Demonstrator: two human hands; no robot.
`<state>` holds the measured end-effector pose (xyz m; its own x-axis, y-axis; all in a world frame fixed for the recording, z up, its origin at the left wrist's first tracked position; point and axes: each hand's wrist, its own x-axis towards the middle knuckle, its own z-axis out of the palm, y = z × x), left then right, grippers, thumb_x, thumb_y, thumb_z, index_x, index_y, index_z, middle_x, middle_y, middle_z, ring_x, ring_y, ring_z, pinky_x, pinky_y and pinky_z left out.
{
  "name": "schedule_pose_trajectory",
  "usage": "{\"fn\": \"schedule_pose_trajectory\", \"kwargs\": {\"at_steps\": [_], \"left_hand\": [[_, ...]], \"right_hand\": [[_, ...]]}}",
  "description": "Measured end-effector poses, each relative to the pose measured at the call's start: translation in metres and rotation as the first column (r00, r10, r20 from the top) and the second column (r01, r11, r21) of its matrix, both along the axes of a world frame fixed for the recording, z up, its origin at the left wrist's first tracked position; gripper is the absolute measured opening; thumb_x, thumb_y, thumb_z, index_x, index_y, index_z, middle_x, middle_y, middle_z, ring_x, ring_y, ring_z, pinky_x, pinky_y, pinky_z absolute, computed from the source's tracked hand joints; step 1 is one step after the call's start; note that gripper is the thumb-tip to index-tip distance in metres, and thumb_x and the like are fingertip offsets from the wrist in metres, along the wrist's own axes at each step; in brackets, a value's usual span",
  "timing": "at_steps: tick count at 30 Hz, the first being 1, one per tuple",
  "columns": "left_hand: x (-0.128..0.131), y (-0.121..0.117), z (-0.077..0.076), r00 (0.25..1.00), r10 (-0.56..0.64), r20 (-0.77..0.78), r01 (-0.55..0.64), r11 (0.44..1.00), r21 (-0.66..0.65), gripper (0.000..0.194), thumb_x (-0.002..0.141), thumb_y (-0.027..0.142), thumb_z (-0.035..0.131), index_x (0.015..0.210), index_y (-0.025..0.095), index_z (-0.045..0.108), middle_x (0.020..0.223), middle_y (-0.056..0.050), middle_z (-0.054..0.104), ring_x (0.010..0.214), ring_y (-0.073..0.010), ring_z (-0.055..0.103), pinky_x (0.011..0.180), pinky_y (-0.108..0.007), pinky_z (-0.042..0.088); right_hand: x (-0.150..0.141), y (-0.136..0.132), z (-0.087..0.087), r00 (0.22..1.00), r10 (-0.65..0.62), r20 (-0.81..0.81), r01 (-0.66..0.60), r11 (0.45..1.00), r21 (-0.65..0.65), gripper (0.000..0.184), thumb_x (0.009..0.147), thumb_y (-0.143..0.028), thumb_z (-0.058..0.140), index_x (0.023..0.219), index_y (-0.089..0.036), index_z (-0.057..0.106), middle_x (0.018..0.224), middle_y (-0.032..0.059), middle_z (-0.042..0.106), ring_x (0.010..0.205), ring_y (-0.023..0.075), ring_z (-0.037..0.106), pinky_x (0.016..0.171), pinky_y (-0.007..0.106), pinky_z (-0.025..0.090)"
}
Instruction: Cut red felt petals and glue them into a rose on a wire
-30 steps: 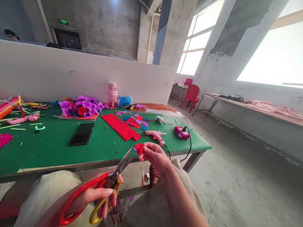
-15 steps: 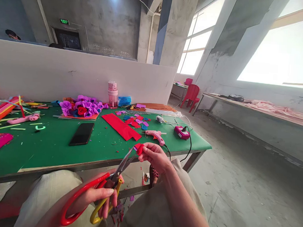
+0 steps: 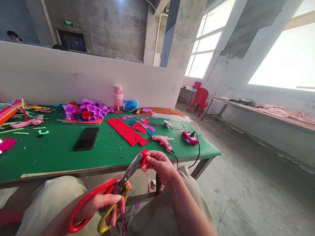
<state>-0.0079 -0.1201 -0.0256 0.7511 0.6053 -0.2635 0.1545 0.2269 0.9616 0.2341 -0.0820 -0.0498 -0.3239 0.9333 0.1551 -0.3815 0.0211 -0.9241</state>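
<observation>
Large scissors (image 3: 125,177) with one red and one yellow handle are in my left hand (image 3: 101,203), its fingers through the loops. Their blades point up and away, the tips at a small red piece of crepe paper (image 3: 143,157). My right hand (image 3: 158,164) pinches that piece between thumb and fingertips, just beyond the table's front edge. A purple bit shows beside the red at the blade tips. On the table beyond lie a red paper strip (image 3: 124,130) and several cut red, purple and blue pieces (image 3: 141,127).
A pink glue gun (image 3: 161,141) lies near the right hand, its cord hanging over the edge. Also on the green table (image 3: 51,154) are a phone (image 3: 86,139), paper flowers (image 3: 87,110), a pink bottle (image 3: 118,98) and power strips (image 3: 189,137). Scraps litter the floor.
The scissors and my left hand have shifted slightly right and down. The red piece has turned a little in my right hand's fingers.
</observation>
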Motion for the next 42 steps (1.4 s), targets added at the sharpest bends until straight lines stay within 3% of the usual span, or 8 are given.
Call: {"fn": "schedule_pose_trajectory", "kwargs": {"at_steps": [6, 10, 18, 42], "left_hand": [[0.0021, -0.0004, 0.0020, 0.997, 0.060, 0.049, -0.057, 0.997, -0.061, 0.042, 0.082, 0.034, 0.049, 0.121, 0.018, 0.046, 0.079, -0.007, 0.065, 0.055, -0.0184, 0.063, 0.058, -0.033, 0.048], [-0.0010, 0.0018, 0.0028, 0.993, 0.089, 0.082, -0.084, 0.995, -0.053, 0.044, 0.082, 0.034, 0.050, 0.122, 0.017, 0.042, 0.081, -0.008, 0.066, 0.056, -0.0184, 0.063, 0.059, -0.032, 0.048], [-0.0037, -0.0002, 0.0074, 0.998, -0.003, 0.055, 0.005, 0.999, -0.038, 0.039, 0.084, 0.033, 0.048, 0.119, 0.018, 0.042, 0.080, -0.007, 0.066, 0.056, -0.0181, 0.064, 0.058, -0.032, 0.047], [-0.0044, 0.0016, -0.0005, 0.999, 0.000, 0.034, 0.001, 1.000, -0.032, 0.040, 0.083, 0.033, 0.050, 0.119, 0.017, 0.044, 0.080, -0.007, 0.067, 0.054, -0.0183, 0.064, 0.056, -0.032, 0.047]], "right_hand": [[-0.0013, -0.0004, 0.0002, 0.999, 0.027, 0.018, -0.027, 1.000, 0.006, 0.023, 0.079, -0.036, 0.065, 0.078, -0.013, 0.063, 0.068, 0.0036, 0.067, 0.062, 0.0125, 0.065, 0.061, 0.024, 0.053], [0.0002, 0.0014, -0.0005, 0.999, -0.030, -0.018, 0.030, 0.999, -0.025, 0.024, 0.077, -0.036, 0.067, 0.079, -0.013, 0.064, 0.067, 0.0036, 0.068, 0.060, 0.0118, 0.065, 0.059, 0.022, 0.053], [0.0046, 0.0019, 0.0037, 0.988, -0.134, -0.074, 0.130, 0.990, -0.057, 0.024, 0.076, -0.036, 0.068, 0.077, -0.013, 0.065, 0.066, 0.0034, 0.068, 0.057, 0.0102, 0.063, 0.059, 0.021, 0.052], [0.0035, 0.0020, 0.0025, 0.989, -0.123, -0.084, 0.118, 0.991, -0.061, 0.024, 0.075, -0.036, 0.069, 0.079, -0.013, 0.065, 0.068, 0.0038, 0.068, 0.058, 0.0109, 0.064, 0.060, 0.022, 0.053]]}}
